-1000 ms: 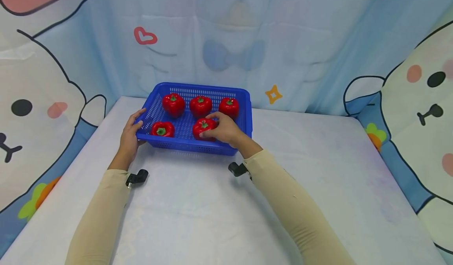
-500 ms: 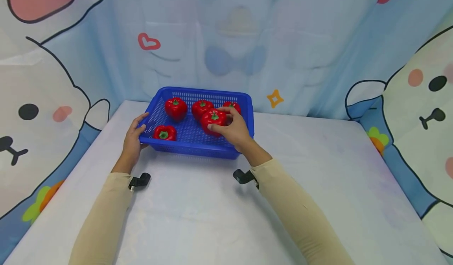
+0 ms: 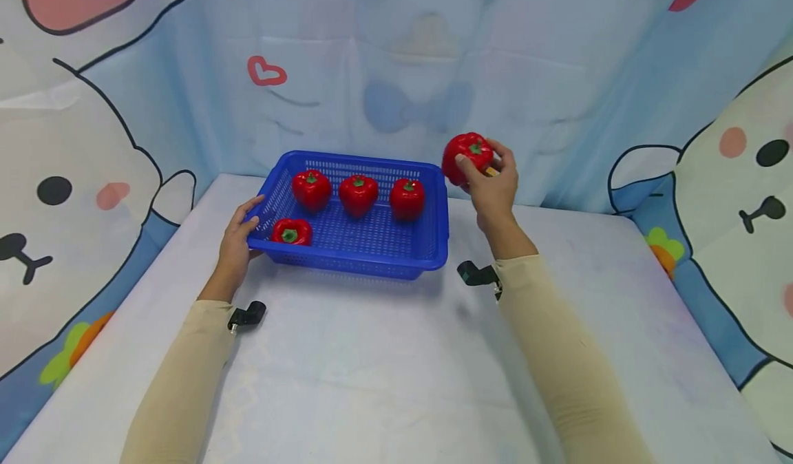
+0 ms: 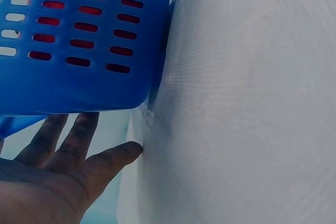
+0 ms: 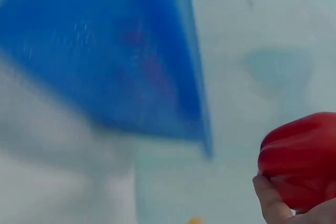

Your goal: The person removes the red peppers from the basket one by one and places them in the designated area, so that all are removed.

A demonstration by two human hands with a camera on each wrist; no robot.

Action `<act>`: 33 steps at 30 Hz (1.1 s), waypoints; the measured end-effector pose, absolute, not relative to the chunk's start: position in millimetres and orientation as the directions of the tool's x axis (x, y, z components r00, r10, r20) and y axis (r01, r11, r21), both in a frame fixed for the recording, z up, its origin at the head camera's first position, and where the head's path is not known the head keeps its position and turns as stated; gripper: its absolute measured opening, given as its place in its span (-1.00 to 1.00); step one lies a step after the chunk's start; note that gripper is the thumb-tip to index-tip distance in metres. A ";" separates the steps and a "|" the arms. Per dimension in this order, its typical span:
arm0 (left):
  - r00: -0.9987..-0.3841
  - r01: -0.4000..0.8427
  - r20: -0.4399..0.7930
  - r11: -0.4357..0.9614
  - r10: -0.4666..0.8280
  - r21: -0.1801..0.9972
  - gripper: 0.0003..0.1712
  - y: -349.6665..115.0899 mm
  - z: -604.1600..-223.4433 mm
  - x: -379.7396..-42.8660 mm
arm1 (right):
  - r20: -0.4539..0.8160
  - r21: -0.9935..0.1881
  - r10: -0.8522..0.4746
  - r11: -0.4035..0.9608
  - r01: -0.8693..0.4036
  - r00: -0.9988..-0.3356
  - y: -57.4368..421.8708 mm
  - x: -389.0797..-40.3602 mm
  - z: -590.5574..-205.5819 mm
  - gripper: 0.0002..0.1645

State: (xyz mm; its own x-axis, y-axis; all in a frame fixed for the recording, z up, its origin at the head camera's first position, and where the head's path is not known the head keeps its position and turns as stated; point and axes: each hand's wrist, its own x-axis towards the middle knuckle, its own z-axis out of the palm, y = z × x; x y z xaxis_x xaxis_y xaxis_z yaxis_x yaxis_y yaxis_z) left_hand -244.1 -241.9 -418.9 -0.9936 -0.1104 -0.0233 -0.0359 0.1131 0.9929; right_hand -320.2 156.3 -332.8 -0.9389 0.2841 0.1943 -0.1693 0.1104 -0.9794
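My right hand (image 3: 495, 185) grips a red bell pepper (image 3: 467, 159), raised beyond the right end of the blue plastic basket (image 3: 347, 261). The pepper (image 5: 302, 156) shows its glossy side in the right wrist view, a fingertip pressed against it. My left hand (image 3: 238, 240) holds the basket's left rim near the front corner. Under that rim, the left wrist view shows fingers of the left hand (image 4: 58, 182) reaching along the outer wall. Inside the basket stand a left pepper (image 3: 312, 190), a middle pepper (image 3: 358, 195) and a right pepper (image 3: 407, 199); another pepper (image 3: 291, 232) lies tipped at the front left.
The basket rests on a white-covered table (image 3: 359, 367), close to its back edge. Behind hangs a light blue printed curtain (image 3: 347, 106), with cartoon animals at both sides. A black camera mount (image 3: 246, 316) is worn on the left wrist, another mount (image 3: 477, 273) on the right.
My right hand has lifted the pepper from the basket's front right and carried it up and right, past the rim. My left hand keeps its place on the basket.
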 end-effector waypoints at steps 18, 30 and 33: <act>-0.995 -0.021 -0.009 0.111 -0.103 0.994 -0.45 -238.8 -423.3 -249.9 | -0.021 -0.898 0.294 0.414 0.147 -0.956 217.3 -347.8 -414.6 -0.06; -0.993 -0.025 -0.012 0.111 -0.117 0.993 -0.45 -244.1 -425.1 -251.7 | -0.055 -0.852 0.249 0.494 0.175 -0.967 213.7 -356.0 -413.9 -0.01; -0.993 -0.037 -0.024 0.106 -0.118 0.994 -0.45 -245.5 -425.5 -250.8 | -0.069 -0.843 0.233 0.507 0.182 -0.970 212.4 -357.6 -411.3 0.01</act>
